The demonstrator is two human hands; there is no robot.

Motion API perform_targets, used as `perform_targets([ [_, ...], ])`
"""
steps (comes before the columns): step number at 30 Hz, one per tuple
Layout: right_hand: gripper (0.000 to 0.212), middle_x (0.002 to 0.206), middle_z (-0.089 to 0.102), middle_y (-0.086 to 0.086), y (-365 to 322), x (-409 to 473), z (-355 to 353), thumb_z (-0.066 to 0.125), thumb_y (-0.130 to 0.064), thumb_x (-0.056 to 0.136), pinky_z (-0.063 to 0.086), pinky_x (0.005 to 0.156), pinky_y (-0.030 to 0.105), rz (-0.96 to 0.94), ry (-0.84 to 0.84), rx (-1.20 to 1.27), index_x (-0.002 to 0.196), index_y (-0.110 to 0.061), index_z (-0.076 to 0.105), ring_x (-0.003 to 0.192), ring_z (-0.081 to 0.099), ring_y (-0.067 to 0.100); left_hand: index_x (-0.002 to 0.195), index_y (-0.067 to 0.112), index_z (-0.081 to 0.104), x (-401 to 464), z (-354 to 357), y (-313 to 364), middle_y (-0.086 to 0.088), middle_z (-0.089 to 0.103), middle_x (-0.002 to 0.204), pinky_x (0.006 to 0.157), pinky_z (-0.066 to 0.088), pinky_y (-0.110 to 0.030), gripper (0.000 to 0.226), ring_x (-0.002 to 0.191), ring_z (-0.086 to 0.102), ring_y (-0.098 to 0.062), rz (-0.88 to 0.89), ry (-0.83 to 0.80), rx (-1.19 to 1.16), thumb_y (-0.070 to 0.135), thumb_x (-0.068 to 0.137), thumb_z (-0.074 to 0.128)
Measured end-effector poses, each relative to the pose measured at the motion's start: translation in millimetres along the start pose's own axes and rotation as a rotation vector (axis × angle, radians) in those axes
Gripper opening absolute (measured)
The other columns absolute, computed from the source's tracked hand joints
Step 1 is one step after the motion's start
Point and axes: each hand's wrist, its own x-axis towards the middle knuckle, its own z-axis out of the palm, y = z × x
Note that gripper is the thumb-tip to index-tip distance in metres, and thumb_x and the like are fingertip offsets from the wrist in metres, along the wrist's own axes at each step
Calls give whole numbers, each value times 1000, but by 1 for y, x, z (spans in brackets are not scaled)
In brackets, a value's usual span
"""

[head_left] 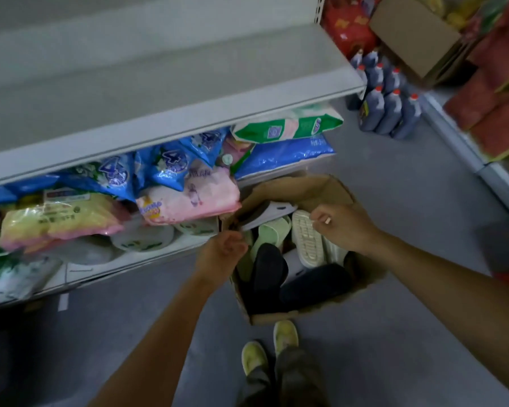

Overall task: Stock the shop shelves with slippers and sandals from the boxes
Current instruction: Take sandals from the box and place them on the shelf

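The open cardboard box [276, 315] sits on the grey floor [409, 215] at about 6 o'clock from the empty shelf [159, 92], filled with slippers [269, 268] in black, pale green and white. Left hand [221, 254], fingers curled, at its 9 o'clock rim; whether it grips anything, I cannot tell. Right hand [340, 224] hovers at 2 o'clock, loosely curled, holding nothing visible.

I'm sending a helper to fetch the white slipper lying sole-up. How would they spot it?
Find the open cardboard box on the floor before the shelves. Along its right side, just under the right hand, lies the white slipper. It alone shows a pale ridged sole; its neighbours are green or black.
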Motion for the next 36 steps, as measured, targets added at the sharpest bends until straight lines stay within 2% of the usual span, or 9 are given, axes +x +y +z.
perform_targets([
  [2, 17, 106, 65, -1, 17, -2, 24, 58, -27, 92, 47, 85, 28, 85, -71, 48, 107, -24, 65, 99, 61, 18, 112, 6, 63, 6, 14, -20, -15, 67, 99, 79, 46, -31, 26, 86, 61, -21, -66, -59, -37, 15, 88, 66],
  [7, 22, 119, 64, 2, 51, 1, 68, 54, -23, 94, 45, 96, 33, 252, -149, 126, 111, -16, 66, 110, 57, 22, 113, 8, 63, 28, 38, -55, -18, 67, 105, 85, 49, -37, 27, 95, 64, -29, -165, -120, -28, 17, 88, 66],
  [16, 28, 119, 63, 13, 108, 32, 133, 52, -20, 95, 43, 101, 38, 417, -261, 115, 114, -5, 65, 113, 56, 30, 107, 17, 65, 92, 80, -84, -6, 67, 107, 85, 49, -34, 20, 100, 63, -23, -241, -210, 52, 26, 88, 64],
  [21, 27, 111, 64, 15, 127, 66, 155, 48, -16, 92, 47, 91, 36, 491, -305, 99, 108, -5, 67, 106, 59, 31, 113, 17, 66, 143, 104, -97, -6, 67, 110, 96, 50, -43, 29, 105, 62, -24, -254, -246, 102, 28, 86, 64],
  [25, 26, 111, 63, 11, 145, 83, 174, 51, -20, 91, 43, 83, 30, 531, -288, 121, 110, -9, 64, 106, 58, 29, 115, 17, 66, 176, 119, -107, -4, 67, 105, 87, 50, -31, 30, 90, 60, -17, -248, -220, 142, 27, 88, 62],
  [29, 25, 99, 58, 11, 159, 91, 184, 51, -15, 92, 39, 76, 28, 574, -286, 167, 109, -2, 64, 98, 57, 24, 108, 15, 68, 196, 131, -117, -8, 67, 103, 83, 47, -31, 23, 89, 60, -20, -285, -186, 168, 25, 88, 63],
  [31, 28, 110, 59, 18, 161, 93, 188, 48, -11, 95, 41, 82, 29, 564, -294, 167, 113, 6, 60, 110, 55, 31, 95, 20, 67, 201, 135, -124, -7, 66, 100, 83, 45, -29, 10, 95, 61, -24, -309, -165, 198, 25, 88, 62],
  [33, 29, 122, 57, 21, 164, 95, 192, 49, -8, 95, 41, 90, 29, 563, -276, 180, 116, 8, 59, 115, 52, 33, 105, 20, 66, 205, 138, -131, -5, 63, 104, 83, 43, -27, 17, 99, 59, -23, -337, -166, 217, 26, 89, 61],
  [36, 29, 123, 58, 19, 167, 101, 196, 50, -12, 92, 45, 95, 36, 590, -241, 158, 116, 1, 60, 113, 54, 33, 116, 14, 61, 204, 141, -137, -4, 58, 101, 81, 43, -31, 26, 95, 55, -21, -367, -184, 223, 24, 92, 57],
])
